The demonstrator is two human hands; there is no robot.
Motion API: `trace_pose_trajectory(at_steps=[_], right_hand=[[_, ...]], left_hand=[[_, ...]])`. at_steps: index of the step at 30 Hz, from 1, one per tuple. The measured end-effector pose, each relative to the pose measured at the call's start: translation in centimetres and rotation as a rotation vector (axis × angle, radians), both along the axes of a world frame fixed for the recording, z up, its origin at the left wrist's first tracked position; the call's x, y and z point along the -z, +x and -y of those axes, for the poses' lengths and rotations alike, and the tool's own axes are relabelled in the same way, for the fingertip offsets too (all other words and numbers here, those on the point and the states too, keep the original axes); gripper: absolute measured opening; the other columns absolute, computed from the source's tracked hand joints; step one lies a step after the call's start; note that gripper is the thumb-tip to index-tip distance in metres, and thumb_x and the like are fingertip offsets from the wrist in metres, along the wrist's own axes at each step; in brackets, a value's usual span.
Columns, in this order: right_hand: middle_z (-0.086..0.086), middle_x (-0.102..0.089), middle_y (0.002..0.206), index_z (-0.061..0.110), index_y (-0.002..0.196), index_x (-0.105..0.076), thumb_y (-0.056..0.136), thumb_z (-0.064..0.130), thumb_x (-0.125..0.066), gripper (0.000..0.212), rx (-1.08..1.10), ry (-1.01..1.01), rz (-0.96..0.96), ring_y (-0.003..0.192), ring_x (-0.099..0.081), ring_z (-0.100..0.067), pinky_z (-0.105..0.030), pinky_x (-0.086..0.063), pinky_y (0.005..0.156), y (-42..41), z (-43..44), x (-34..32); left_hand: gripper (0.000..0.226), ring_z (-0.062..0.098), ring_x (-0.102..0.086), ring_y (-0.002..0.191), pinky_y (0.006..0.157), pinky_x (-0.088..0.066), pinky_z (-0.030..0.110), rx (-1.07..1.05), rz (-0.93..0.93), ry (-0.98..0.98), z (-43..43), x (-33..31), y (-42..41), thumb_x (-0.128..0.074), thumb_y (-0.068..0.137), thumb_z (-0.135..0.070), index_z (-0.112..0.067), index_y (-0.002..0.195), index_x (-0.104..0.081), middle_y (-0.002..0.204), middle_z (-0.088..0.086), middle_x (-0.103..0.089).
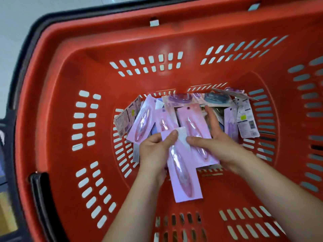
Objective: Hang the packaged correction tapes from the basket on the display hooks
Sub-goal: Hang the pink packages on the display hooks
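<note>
Both hands reach down into a red plastic basket (73, 70). My left hand (153, 149) pinches the top of a lilac correction tape package (183, 173), which hangs lengthwise toward me, thumb on its face. My right hand (215, 142) grips a pink package (194, 123) lying on the pile, thumb on its lower part and fingers along its right edge. Several more packaged tapes (141, 123) lie loose on the basket floor, some face down with printed backs (246, 119). No display hooks are in view.
The basket has slotted walls and a black handle and rim (40, 198) on the left. Pale floor (15, 20) shows beyond the top-left corner. A dark shelf edge (7, 206) sits at the far left.
</note>
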State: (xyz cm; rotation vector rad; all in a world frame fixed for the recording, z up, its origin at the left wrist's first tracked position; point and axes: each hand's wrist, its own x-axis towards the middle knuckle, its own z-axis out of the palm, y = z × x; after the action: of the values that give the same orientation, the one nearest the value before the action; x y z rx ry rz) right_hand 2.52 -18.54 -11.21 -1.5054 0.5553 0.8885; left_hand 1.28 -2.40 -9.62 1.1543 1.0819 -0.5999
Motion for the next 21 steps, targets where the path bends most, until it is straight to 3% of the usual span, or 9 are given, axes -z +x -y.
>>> trace_pose_trajectory(at_steps=[2,4,7,9,11,12,14,17,21], right_hand=[[0.033,-0.017,0.154,0.066,0.142,-0.01,0.091,0.026,-0.07,0.089,-0.141,-0.17,0.105,0.131,-0.023,0.011,-0.006,-0.035,0.086,0.2,0.7,-0.9],[0.025,-0.043,0.143,0.059,0.134,-0.038,0.096,0.021,-0.062,0.059,-0.189,-0.213,0.17,0.126,-0.043,0.002,0.002,-0.037,0.07,0.4,1.1,-1.5],[0.018,-0.072,0.097,0.028,0.107,-0.071,0.101,0.014,-0.053,0.024,-0.025,-0.103,0.139,0.097,-0.066,-0.003,-0.002,-0.045,0.073,0.4,0.3,-1.5],[0.016,-0.074,0.08,0.026,0.103,-0.075,0.1,0.042,-0.051,0.029,0.095,0.003,0.005,0.074,-0.067,0.003,-0.011,-0.048,0.064,0.4,-0.4,-1.8],[0.011,-0.073,0.086,0.031,0.111,-0.074,0.071,0.084,-0.056,0.069,0.042,0.101,-0.081,0.067,-0.063,-0.001,-0.02,-0.046,0.061,0.4,-0.5,-1.5],[0.011,-0.072,0.093,0.033,0.114,-0.073,0.058,0.087,-0.065,0.078,-0.013,0.115,-0.065,0.071,-0.062,-0.002,-0.023,-0.046,0.063,0.4,-0.4,-1.2],[0.011,-0.075,0.103,0.032,0.114,-0.071,0.056,0.063,-0.082,0.067,-0.06,0.135,-0.031,0.087,-0.069,-0.008,-0.03,-0.054,0.072,0.7,-0.6,-0.9],[0.005,-0.077,0.103,0.026,0.114,-0.069,0.059,0.037,-0.082,0.058,-0.065,0.141,-0.045,0.095,-0.073,-0.017,-0.037,-0.057,0.08,1.5,-1.0,-0.8],[-0.011,-0.076,0.098,0.027,0.097,-0.077,0.056,0.034,-0.084,0.043,0.048,0.152,-0.105,0.084,-0.069,-0.035,-0.051,-0.055,0.08,1.3,-1.6,-0.1]], left_hand=[[0.012,0.034,-0.072,0.079,0.072,-0.06,0.045,0.039,0.068,0.046,0.0,-0.3,0.3,-0.073,0.086,-0.014,-0.003,0.092,-0.074,0.09,0.018,-0.076],[0.008,0.028,-0.071,0.074,0.071,-0.059,0.04,0.068,0.134,0.037,-0.1,-0.9,0.7,-0.07,0.088,-0.015,-0.008,0.09,-0.074,0.089,0.016,-0.076],[0.006,0.024,-0.067,0.077,0.074,-0.055,0.036,0.131,0.235,0.012,0.8,-1.2,0.8,-0.066,0.091,-0.012,-0.01,0.093,-0.071,0.09,0.012,-0.074],[0.011,0.018,-0.063,0.087,0.074,-0.053,0.031,0.17,0.305,0.059,1.6,-0.8,0.7,-0.066,0.092,-0.012,-0.017,0.102,-0.069,0.097,0.003,-0.072],[0.04,0.005,-0.063,0.104,0.083,-0.052,0.023,0.198,0.361,0.109,1.9,-0.2,0.7,-0.069,0.092,-0.018,-0.035,0.125,-0.057,0.118,-0.01,-0.066],[0.055,0.0,-0.064,0.105,0.084,-0.052,0.02,0.189,0.356,0.125,1.9,0.1,0.8,-0.069,0.092,-0.021,-0.043,0.135,-0.044,0.123,-0.012,-0.063],[0.056,0.003,-0.069,0.1,0.081,-0.057,0.023,0.137,0.284,0.1,1.9,0.4,0.9,-0.062,0.096,-0.022,-0.042,0.141,-0.035,0.121,-0.005,-0.065],[0.016,0.033,-0.071,0.101,0.089,-0.056,0.055,0.055,0.189,0.042,1.8,0.5,1.2,-0.055,0.101,-0.026,-0.021,0.113,-0.064,0.11,0.012,-0.073],[0.033,0.043,-0.07,0.096,0.086,-0.055,0.061,-0.055,0.057,0.016,1.3,0.7,2.6,-0.068,0.092,-0.031,-0.001,0.107,-0.07,0.1,0.021,-0.074]])
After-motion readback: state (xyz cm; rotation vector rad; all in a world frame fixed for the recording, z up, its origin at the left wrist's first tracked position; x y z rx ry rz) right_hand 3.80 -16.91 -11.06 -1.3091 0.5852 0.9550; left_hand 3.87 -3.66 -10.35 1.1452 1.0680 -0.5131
